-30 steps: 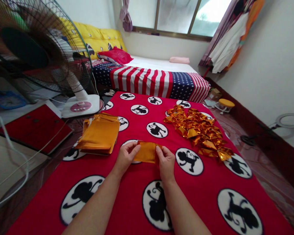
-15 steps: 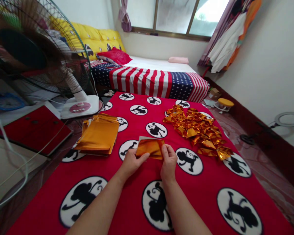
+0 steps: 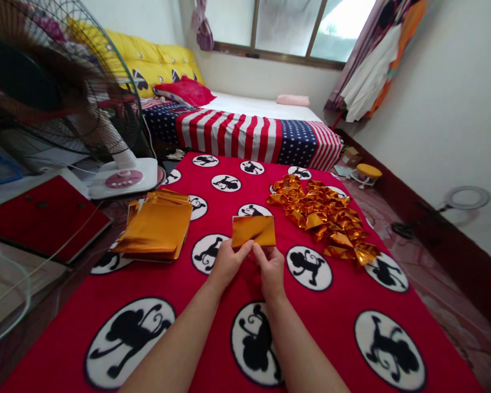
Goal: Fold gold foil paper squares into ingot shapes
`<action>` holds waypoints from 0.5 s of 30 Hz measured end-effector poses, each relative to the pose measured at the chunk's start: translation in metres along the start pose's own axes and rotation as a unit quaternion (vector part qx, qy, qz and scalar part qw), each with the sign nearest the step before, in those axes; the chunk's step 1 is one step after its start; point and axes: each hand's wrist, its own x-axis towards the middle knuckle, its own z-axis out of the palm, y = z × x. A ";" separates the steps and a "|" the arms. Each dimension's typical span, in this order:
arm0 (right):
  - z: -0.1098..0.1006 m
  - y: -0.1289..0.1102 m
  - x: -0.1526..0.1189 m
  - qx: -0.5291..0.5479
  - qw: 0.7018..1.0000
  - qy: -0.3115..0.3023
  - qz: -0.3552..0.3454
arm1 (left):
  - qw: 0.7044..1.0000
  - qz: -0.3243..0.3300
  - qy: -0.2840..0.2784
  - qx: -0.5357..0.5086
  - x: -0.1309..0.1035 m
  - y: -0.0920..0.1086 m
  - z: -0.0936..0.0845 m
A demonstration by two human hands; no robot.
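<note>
A small folded sheet of gold paper (image 3: 256,230) is held upright over the middle of the red cloth (image 3: 213,338). My left hand (image 3: 230,263) grips its lower left edge, thumb in front. Close beside it, my right hand (image 3: 270,266) pinches the lower edge, and the two thumb tips nearly meet. The fingers behind the paper are hidden. To the left lies a stack of flat gold sheets (image 3: 157,225), slightly fanned. A heap of folded, shiny gold paper pieces (image 3: 325,215) spreads over the right side of the cloth.
An electric fan (image 3: 123,176) stands at the left, beside a red panel (image 3: 45,213). Behind the cloth is a bed with a striped and starred cover (image 3: 233,134). A yellow stool (image 3: 368,170) and a ring light (image 3: 467,197) are at the right.
The paper now faces me more squarely. My right hand has gone from its right side to the bottom edge, nearer my left hand. The whole view has shifted slightly.
</note>
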 end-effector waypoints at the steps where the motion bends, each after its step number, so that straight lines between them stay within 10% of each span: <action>1: 0.000 0.000 0.000 -0.002 1.000 -0.001 -0.001 | 1.000 -0.001 0.001 0.004 -0.001 -0.001 -0.002; 15: -0.006 0.008 0.002 -0.015 1.000 0.007 0.008 | 0.999 -0.003 0.030 0.012 0.000 -0.008 -0.016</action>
